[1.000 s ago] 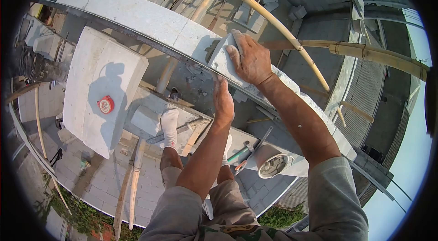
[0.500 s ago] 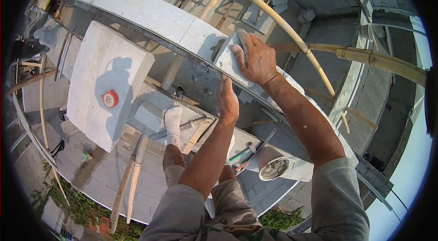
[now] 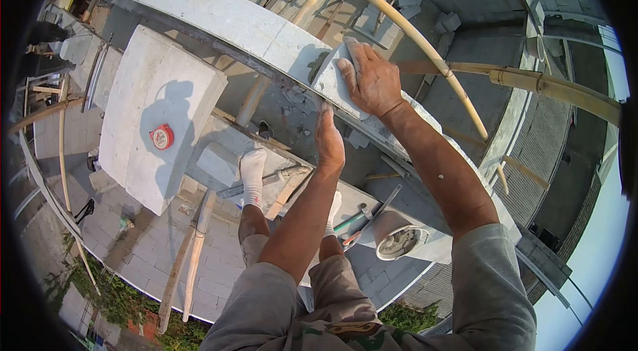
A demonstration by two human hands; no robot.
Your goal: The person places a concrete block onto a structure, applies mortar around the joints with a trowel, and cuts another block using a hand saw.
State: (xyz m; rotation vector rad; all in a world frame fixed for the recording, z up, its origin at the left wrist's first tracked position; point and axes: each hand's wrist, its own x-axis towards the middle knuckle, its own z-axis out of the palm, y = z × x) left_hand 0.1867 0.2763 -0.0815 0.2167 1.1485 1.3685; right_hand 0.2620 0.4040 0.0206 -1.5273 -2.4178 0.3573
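A short white aerated concrete block (image 3: 332, 82) sits on top of the narrow curved wall, beside a longer row of white blocks (image 3: 246, 19). Grey mortar (image 3: 319, 67) shows at the joint between them. My right hand (image 3: 375, 82) grips the short block from above, its thumb and fingers over the top. My left hand (image 3: 329, 138) is held upright with fingers stretched and together, fingertips against the near lower edge of that block. The palm side of the left hand is partly hidden.
A red tape measure (image 3: 161, 137) lies on a large pale slab (image 3: 153, 112) at left. By my feet are a hammer (image 3: 292, 172), a green-handled tool (image 3: 349, 220) and a mortar bucket (image 3: 399, 238). Bamboo poles (image 3: 405, 29) cross beyond the wall, above a lower floor.
Both hands stay on the short block with almost no movement. The view has shifted slightly, and dark shapes at the far left edge have changed.
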